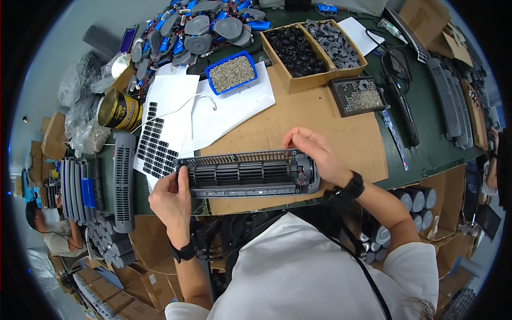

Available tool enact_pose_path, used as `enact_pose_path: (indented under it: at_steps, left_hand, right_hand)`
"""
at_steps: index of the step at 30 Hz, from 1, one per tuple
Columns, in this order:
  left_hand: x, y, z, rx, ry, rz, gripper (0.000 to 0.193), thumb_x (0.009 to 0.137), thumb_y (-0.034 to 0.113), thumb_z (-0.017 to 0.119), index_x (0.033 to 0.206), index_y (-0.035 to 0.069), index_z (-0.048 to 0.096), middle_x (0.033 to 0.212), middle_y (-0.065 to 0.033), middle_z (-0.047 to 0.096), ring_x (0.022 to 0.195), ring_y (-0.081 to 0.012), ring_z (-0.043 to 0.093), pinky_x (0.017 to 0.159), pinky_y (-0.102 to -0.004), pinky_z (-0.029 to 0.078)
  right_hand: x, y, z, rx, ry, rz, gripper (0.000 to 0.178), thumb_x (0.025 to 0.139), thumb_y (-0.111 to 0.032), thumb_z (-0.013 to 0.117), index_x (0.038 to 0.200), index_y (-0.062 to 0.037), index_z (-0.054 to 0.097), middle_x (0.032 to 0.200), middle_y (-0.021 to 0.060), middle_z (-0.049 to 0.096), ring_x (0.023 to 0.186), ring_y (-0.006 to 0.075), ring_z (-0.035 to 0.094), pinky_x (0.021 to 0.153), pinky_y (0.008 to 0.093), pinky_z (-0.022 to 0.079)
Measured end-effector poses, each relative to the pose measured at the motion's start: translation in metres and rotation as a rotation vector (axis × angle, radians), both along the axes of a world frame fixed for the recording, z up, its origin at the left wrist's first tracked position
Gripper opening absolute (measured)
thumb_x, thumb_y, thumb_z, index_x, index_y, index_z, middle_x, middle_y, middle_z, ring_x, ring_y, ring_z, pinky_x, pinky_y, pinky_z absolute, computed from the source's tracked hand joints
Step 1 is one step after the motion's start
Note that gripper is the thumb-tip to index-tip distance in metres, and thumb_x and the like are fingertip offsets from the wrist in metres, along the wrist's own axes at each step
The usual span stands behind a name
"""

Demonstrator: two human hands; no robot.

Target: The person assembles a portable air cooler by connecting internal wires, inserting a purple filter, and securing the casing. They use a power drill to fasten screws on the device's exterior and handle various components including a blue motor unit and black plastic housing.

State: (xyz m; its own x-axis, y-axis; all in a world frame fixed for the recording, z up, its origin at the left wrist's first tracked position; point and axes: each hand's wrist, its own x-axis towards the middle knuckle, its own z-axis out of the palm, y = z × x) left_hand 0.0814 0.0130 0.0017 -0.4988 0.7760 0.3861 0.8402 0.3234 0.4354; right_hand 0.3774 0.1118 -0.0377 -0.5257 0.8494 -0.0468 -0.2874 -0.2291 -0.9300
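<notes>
A long grey fan housing (250,189) lies across the cardboard near the bench's front edge, its open side up. A black ribbed cylindrical fan roller (240,173) sits inside it, with a slotted grille along the far side. At the housing's left end my left hand (173,194) grips the rim, thumb on top. My right hand (317,154) is closed over the far right corner, thumb and fingers near a small part at that end; what lies under the fingertips is hidden. Some thin wiring shows at the right end, beside the roller.
Beyond the housing stand a blue tray of small screws (232,73), a divided box of black and grey parts (306,80) and a dark screw tray (357,96). An electric screwdriver (404,109) lies right. Left are a yellow-black tin (121,111) and an upright grey slotted cover (124,181).
</notes>
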Motion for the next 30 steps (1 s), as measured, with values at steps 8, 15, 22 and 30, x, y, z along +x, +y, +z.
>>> enact_pose_path:
  at_steps: [8, 15, 22, 30]
  left_hand:
    - [0.001, 0.013, -0.014, 0.001, 0.019, 0.003, 0.038, 0.079, 0.030, 0.078, 0.072, -0.005, 0.068, 0.057, -0.0108, 0.061, 0.050, -0.0184, 0.056, 0.051, -0.0314, 0.045]
    - [0.006, 0.019, -0.009, -0.051, -0.086, 0.005, 0.032, 0.076, 0.024, 0.079, 0.069, -0.004, 0.067, 0.057, -0.0128, 0.062, 0.051, -0.0221, 0.060, 0.052, -0.0334, 0.047]
    - [0.006, 0.011, -0.002, -0.102, -0.173, -0.095, 0.031, 0.078, 0.022, 0.077, 0.070, -0.005, 0.067, 0.056, -0.0143, 0.061, 0.049, -0.0237, 0.060, 0.051, -0.0337, 0.046]
    - [0.039, -0.008, 0.016, 0.121, 0.054, -0.635, 0.046, 0.062, 0.038, 0.087, 0.086, 0.005, 0.065, 0.086, -0.0095, 0.053, 0.082, -0.0274, 0.051, 0.080, -0.0407, 0.040]
  right_hand:
    - [-0.005, -0.005, -0.009, 0.080, -0.004, -0.109, 0.031, 0.094, -0.023, 0.043, 0.081, 0.0018, 0.056, 0.082, 0.0096, 0.061, 0.081, 0.0147, 0.055, 0.076, 0.0273, 0.043]
    - [-0.005, -0.005, -0.009, 0.034, -0.050, -0.154, 0.031, 0.093, -0.024, 0.043, 0.079, 0.0010, 0.055, 0.084, 0.0108, 0.062, 0.082, 0.0152, 0.055, 0.079, 0.0279, 0.044]
    - [0.007, 0.000, -0.007, 0.046, -0.119, -0.106, 0.028, 0.093, -0.023, 0.051, 0.079, 0.0000, 0.058, 0.084, 0.0089, 0.064, 0.080, 0.0122, 0.057, 0.076, 0.0259, 0.045]
    - [0.025, 0.108, 0.095, 0.797, -0.934, -0.124, 0.014, 0.084, -0.009, 0.069, 0.093, 0.0016, 0.068, 0.081, 0.0098, 0.070, 0.074, 0.0158, 0.068, 0.069, 0.0290, 0.053]
